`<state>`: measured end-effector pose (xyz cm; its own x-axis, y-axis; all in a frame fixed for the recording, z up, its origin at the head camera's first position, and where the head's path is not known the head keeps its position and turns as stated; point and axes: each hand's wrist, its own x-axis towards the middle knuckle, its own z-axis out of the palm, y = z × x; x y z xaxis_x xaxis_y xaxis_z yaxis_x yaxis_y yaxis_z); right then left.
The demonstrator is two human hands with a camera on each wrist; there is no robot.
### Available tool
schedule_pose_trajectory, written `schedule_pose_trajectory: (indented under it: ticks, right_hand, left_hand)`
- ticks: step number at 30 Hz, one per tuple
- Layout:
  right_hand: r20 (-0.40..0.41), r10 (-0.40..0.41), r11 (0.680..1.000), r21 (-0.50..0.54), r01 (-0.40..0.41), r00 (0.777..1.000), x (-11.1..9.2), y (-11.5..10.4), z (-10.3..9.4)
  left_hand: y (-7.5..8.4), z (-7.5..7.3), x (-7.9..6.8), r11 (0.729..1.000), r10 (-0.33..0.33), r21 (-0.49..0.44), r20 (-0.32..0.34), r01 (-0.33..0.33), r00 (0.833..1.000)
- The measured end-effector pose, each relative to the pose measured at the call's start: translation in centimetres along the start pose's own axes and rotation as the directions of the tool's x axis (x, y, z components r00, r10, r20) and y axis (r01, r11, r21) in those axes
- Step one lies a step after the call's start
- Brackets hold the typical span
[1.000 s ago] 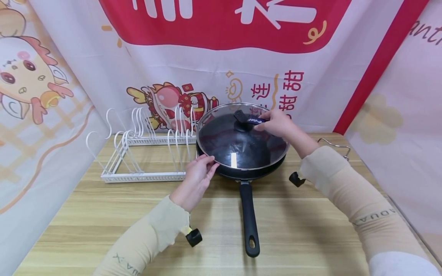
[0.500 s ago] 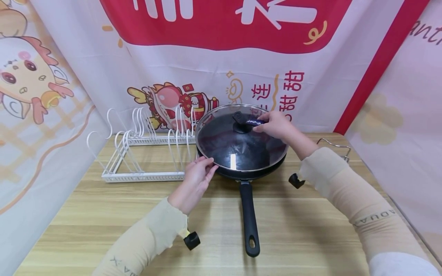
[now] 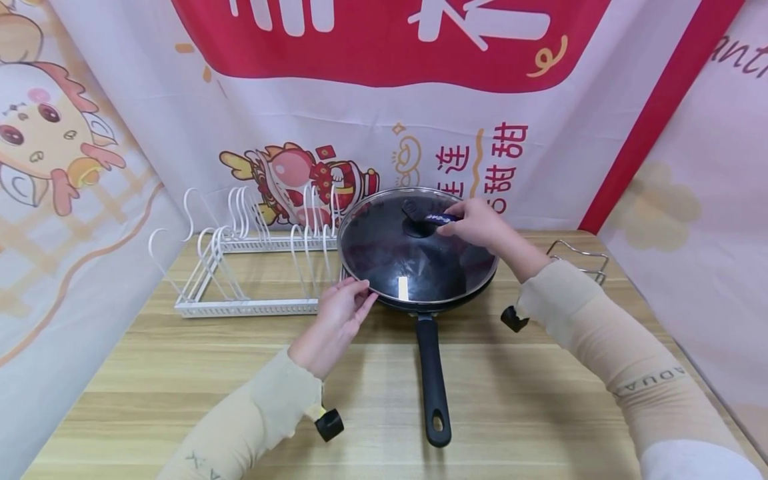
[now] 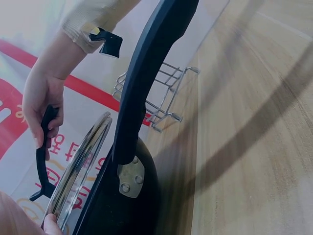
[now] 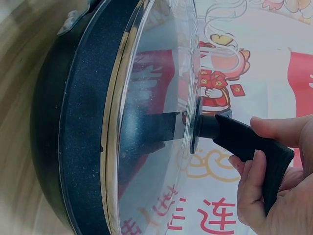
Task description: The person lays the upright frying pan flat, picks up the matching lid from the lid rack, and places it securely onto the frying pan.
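Note:
A glass lid (image 3: 390, 253) with a metal rim is held over a black frying pan (image 5: 85, 127), a narrow gap showing between the two rims in the left wrist view. My right hand (image 3: 477, 223) grips the lid's black handle (image 5: 252, 142), fingers curled round it. At the near left edge, my left hand (image 3: 339, 317) pinches the lid's rim (image 4: 80, 166) with its fingertips. The pan stands on the table, its long black handle (image 3: 433, 380) pointing toward me. In the left wrist view most of the left hand is out of frame.
On the left stands a white wire rack (image 3: 249, 307) with several upright loops, close beside the pan. A small chrome wire stand (image 3: 579, 257) sits at the right, behind my right forearm. Printed cloth (image 3: 270, 107) hangs behind the wooden table (image 3: 384, 427).
The lid has come down slightly closer to the pan, and both hands have moved down with it. The pan, the rack and the wire stand have stayed in place.

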<state>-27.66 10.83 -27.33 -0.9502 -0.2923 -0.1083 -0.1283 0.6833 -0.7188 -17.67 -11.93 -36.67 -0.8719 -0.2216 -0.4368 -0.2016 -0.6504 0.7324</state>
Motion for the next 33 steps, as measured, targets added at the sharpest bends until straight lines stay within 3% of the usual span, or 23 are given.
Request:
schedule_pose_trajectory:
  ticks: [11,33]
  right_hand:
    - [0.0,-0.021,0.999,-0.027,0.021,1.0,0.28,0.13,0.25]
    - [0.022,0.024,0.999,-0.026,-0.023,0.999,0.54,0.52,0.15]
  left_hand:
    - [0.08,-0.25,-0.03,1.0,-0.003,0.005,0.008,0.003,1.0]
    - [0.05,-0.04,0.64,1.0,-0.005,0.0,-0.014,0.005,1.0]
